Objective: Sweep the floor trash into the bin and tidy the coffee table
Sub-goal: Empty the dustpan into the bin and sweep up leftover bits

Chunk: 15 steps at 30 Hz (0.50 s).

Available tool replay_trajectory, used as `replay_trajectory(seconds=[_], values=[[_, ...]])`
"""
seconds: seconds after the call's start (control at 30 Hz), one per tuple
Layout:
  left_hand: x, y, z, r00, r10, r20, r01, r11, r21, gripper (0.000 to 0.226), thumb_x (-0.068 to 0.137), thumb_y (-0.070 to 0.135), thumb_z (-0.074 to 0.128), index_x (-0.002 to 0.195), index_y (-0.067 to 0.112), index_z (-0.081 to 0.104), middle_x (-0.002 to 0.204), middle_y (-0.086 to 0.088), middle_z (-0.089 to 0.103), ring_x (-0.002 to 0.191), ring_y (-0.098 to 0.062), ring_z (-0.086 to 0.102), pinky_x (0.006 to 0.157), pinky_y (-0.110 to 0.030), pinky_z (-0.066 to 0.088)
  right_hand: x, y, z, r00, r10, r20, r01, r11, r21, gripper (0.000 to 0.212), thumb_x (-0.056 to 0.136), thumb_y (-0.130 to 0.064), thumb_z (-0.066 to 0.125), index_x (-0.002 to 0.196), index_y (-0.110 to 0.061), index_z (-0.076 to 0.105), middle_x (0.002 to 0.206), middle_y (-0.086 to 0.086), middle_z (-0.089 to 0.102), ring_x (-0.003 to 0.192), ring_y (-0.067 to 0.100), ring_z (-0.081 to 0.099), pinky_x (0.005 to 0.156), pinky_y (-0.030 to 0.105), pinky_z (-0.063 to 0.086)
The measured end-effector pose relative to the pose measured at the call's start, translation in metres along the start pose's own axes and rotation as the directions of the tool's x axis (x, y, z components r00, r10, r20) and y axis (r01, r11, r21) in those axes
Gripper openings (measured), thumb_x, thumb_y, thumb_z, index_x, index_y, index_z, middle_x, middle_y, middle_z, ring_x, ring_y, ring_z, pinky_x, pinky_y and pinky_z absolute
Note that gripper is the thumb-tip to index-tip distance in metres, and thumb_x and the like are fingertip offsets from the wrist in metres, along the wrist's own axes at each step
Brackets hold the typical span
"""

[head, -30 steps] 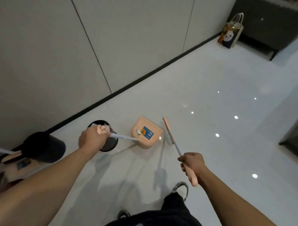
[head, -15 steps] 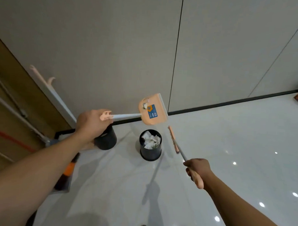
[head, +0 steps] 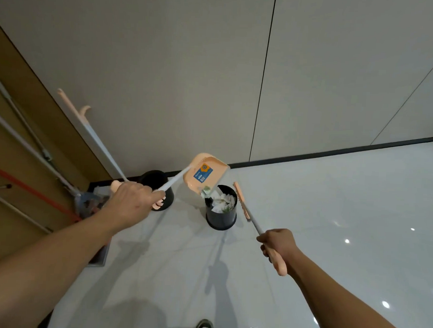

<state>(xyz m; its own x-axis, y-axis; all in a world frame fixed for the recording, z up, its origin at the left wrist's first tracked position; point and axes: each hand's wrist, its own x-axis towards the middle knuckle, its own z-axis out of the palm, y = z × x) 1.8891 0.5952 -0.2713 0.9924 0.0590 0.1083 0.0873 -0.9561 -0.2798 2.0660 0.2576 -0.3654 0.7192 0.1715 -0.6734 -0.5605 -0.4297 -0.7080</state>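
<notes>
Left hand (head: 133, 200) curled tight round the white handle of a peach dustpan (head: 205, 174); grip closed on it. Pan raised and tipped, blue label showing, mouth just over the bin (head: 221, 214), a scrap at its lip. Right hand (head: 276, 243) wrapped round the peach end of a broom (head: 243, 204), brush head up beside the bin's right rim. Bin black, round, standing on the glossy white floor (head: 331, 217), near the dark skirting; stuffed with crumpled white paper. Second black bin (head: 156, 183) behind the left hand, contents hidden. Wide bare floor to the right. Mops and another long-handled tool leaning at left.
</notes>
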Motion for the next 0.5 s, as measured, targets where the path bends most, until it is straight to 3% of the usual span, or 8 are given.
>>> replay_trajectory(seconds=[0.17,0.37,0.5], values=[[0.011,0.021,-0.007,1.0,-0.014,-0.025,0.014,1.0,0.003,0.035,0.061,-0.005,0.074,0.093,0.01,0.071,0.056,-0.008,0.052,0.047,-0.029,0.051,0.045,-0.034,0.041,0.003,0.002,-0.019,1.0,0.005,-0.005,-0.005,1.0,-0.016,0.006,0.082,0.004,0.067,0.08,0.008,0.07,0.059,0.017,0.06,0.035,0.019,0.052,0.037,0.019,0.04],[0.017,0.027,-0.016,0.988,0.15,0.042,-0.152,0.987,0.053,0.04,0.057,-0.007,0.075,0.092,0.011,0.068,0.054,-0.005,0.052,0.046,-0.026,0.05,0.047,-0.038,0.045,0.006,0.003,-0.034,1.0,0.023,-0.017,-0.023,1.0,0.002,0.005,0.08,0.004,0.067,0.079,0.008,0.07,0.057,0.017,0.06,0.037,0.021,0.052,0.037,0.02,0.04],[0.023,0.027,-0.02,0.993,0.112,0.047,-0.115,0.991,0.065,0.043,0.053,-0.007,0.076,0.09,0.012,0.07,0.053,-0.004,0.05,0.046,-0.026,0.049,0.047,-0.034,0.043,0.005,0.003,-0.041,1.0,0.02,-0.013,-0.019,1.0,0.024,0.003,0.08,0.006,0.067,0.08,0.009,0.069,0.059,0.017,0.059,0.036,0.021,0.052,0.036,0.02,0.039]])
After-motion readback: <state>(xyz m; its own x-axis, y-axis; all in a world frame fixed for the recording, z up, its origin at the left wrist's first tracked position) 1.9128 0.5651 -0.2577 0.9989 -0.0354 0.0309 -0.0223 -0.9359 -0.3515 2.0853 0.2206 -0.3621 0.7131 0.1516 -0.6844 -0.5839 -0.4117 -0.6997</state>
